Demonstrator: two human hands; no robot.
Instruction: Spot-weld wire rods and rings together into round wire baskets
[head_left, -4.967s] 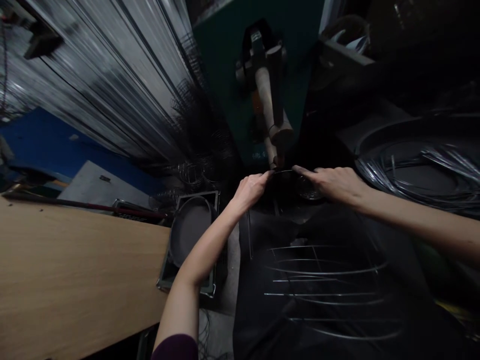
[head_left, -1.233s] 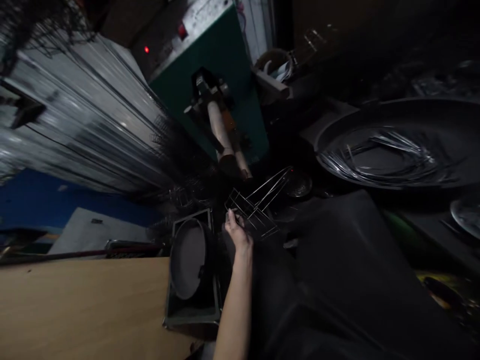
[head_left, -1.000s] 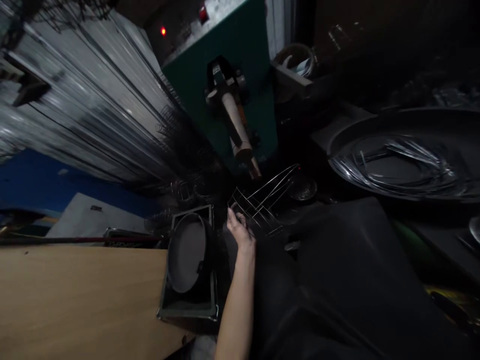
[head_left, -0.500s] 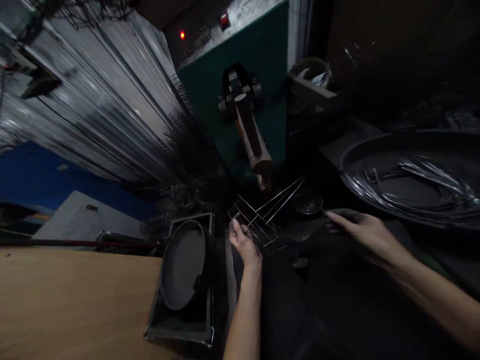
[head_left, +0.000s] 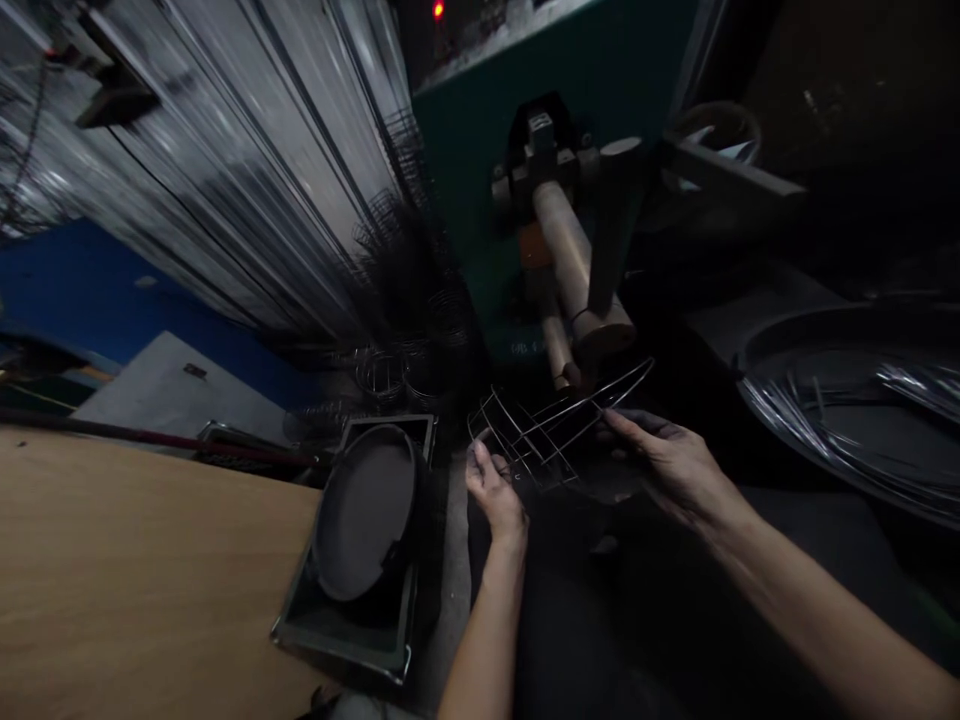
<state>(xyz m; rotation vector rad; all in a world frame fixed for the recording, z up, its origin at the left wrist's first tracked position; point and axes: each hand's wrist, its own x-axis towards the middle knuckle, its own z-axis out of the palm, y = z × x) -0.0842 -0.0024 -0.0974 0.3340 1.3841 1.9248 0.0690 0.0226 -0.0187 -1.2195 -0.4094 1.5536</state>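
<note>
A small wire rack (head_left: 551, 428) made of thin metal rods hangs tilted in front of me, just below the copper electrode tip (head_left: 566, 375) of a green welding machine (head_left: 570, 90). My left hand (head_left: 496, 489) grips the rack's left end with curled fingers. My right hand (head_left: 667, 462) is on the rack's right side, fingers bent round its rim. The dark light hides the finer contact of the fingertips.
A round dark pan in a square metal box (head_left: 360, 545) stands left of my left arm, beside a wooden tabletop (head_left: 127, 570). A large round tray of bent wires (head_left: 862, 400) lies at the right. Stacked wire parts (head_left: 405, 300) and long metal rods (head_left: 225, 170) fill the back left.
My right hand has come in from the right and taken the rack's right side. The rack has risen closer to the electrode tip. My left hand has kept its hold.
</note>
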